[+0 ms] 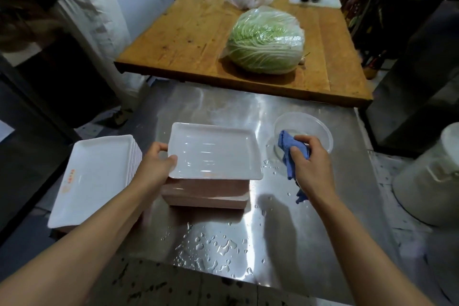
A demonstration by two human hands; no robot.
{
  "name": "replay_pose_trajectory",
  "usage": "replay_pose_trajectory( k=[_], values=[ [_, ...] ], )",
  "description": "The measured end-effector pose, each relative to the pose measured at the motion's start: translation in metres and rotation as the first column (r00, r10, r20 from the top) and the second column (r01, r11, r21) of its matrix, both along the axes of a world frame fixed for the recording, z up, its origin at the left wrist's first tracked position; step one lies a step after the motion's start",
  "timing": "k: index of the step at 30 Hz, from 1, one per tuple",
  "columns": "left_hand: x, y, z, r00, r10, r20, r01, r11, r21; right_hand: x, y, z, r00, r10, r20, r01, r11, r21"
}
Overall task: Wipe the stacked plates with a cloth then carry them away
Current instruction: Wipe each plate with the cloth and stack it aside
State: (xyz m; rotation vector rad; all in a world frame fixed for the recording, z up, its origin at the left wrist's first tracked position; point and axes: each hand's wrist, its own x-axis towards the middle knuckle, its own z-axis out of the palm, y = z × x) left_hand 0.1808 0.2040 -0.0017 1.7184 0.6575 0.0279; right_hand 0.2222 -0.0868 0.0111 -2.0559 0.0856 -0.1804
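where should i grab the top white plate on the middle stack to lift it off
By a raised rim edge, from the side. The top plate sits flat on the pink stack; the left hand already pinches its left rim, thumb on top. Its right edge overhangs, free for the other hand.

We see a white top plate (213, 151) on a pinkish stack (206, 192), a blue cloth (289, 150), a silvery steel surface (285, 218), and pale green cabbage (265, 41).

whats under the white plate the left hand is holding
Under the white plate, which the left hand grips by its left rim, sits a stack of pinkish plates on the steel counter. Only the stack's side edges show; the tops are covered.
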Motion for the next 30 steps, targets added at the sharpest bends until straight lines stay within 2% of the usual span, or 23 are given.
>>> replay_pose_trajectory(
  k=[4,6,9,13,16,19,25,27,30],
  values=[
    [0.034,-0.035,0.026,0.996,-0.005,0.084,0.011,0.997,-0.076,0.009,-0.020,0.007,0.998,-0.058,0.024,0.057,0.998,0.031],
    [0.052,-0.055,0.037,0.994,-0.033,0.103,0.040,0.997,-0.059,0.013,-0.031,0.010,0.995,-0.096,0.025,0.094,0.994,0.052],
    [0.074,-0.088,0.050,0.979,-0.124,0.165,0.109,0.990,0.094,0.018,-0.046,0.011,0.990,-0.138,0.034,0.135,0.988,0.074],
    [0.094,-0.124,0.061,0.934,-0.265,0.240,0.155,0.905,0.397,0.019,-0.061,0.009,0.985,-0.172,0.031,0.169,0.981,0.096],
    [0.104,-0.144,0.064,0.910,-0.308,0.279,0.110,0.826,0.553,0.016,-0.068,0.007,0.982,-0.185,0.025,0.181,0.978,0.101],
    [0.108,-0.158,0.064,0.887,-0.346,0.306,0.091,0.781,0.618,0.015,-0.072,0.007,0.982,-0.188,0.010,0.186,0.977,0.108],
    [0.108,-0.162,0.060,0.888,-0.345,0.304,0.101,0.791,0.604,0.015,-0.076,0.010,0.982,-0.191,0.006,0.189,0.977,0.103],
    [0.106,-0.157,0.061,0.914,-0.301,0.273,0.125,0.848,0.516,0.015,-0.077,0.009,0.985,-0.173,-0.012,0.174,0.982,0.080],
    [0.098,-0.146,0.059,0.961,-0.201,0.191,0.146,0.952,0.269,0.014,-0.074,0.008,0.990,-0.137,-0.038,0.139,0.989,0.058]
  ],
)
